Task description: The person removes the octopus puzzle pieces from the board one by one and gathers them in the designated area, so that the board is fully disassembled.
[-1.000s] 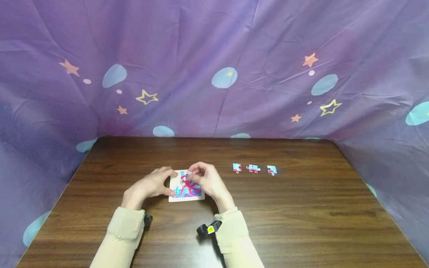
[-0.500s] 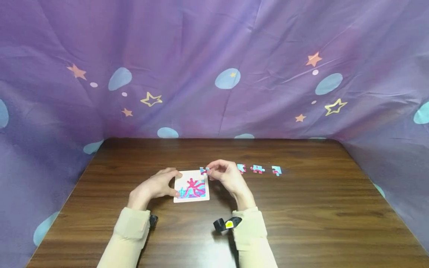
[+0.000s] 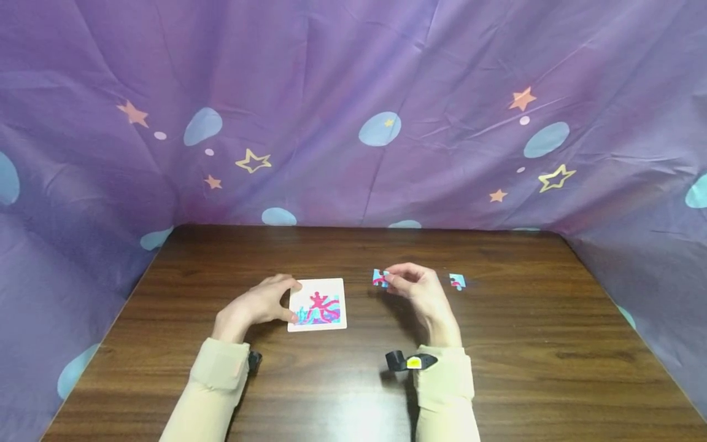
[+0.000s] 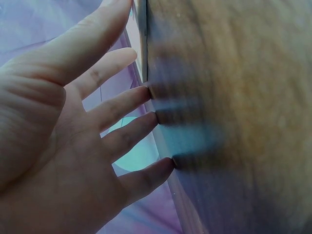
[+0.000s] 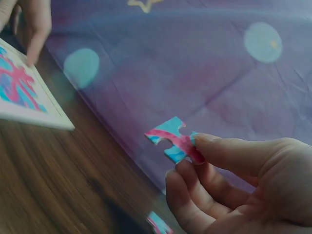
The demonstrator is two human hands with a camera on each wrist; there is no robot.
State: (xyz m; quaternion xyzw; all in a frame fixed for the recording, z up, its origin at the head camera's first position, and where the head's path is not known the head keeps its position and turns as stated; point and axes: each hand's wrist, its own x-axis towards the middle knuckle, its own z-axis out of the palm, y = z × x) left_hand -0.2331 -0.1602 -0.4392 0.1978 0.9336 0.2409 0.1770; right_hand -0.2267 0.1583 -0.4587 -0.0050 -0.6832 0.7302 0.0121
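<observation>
Pinching one jigsaw piece point(image 3: 380, 278) by its edge, the right hand point(image 3: 418, 293) stands out in the head view, above the table point(image 3: 519, 356) and apart from the white puzzle tray point(image 3: 323, 286); a loose piece point(image 3: 457, 281) lies farther right. From where I'm standing, the left hand point(image 3: 255, 309) has thumb and forefinger set apart on the tray's left side. I'd guess the tray is light and rigid, apt to slide on that smooth tabletop, so the border looks the sensible place to steady it. From the left wrist, the fingers point(image 4: 119, 108) are straight and spread, thumb toward the tray's edge; whether they press hard I can't tell. From the right wrist, thumb and forefinger close on one end of the piece, leaving most of its blue and pink face uncovered. It seems thin, stiff and nearly weightless, with knobs that might bend if squeezed, so a gentle grip on opposite edges should suit it. Lower down, another piece point(image 5: 159, 223) shows, cut off by the frame.
</observation>
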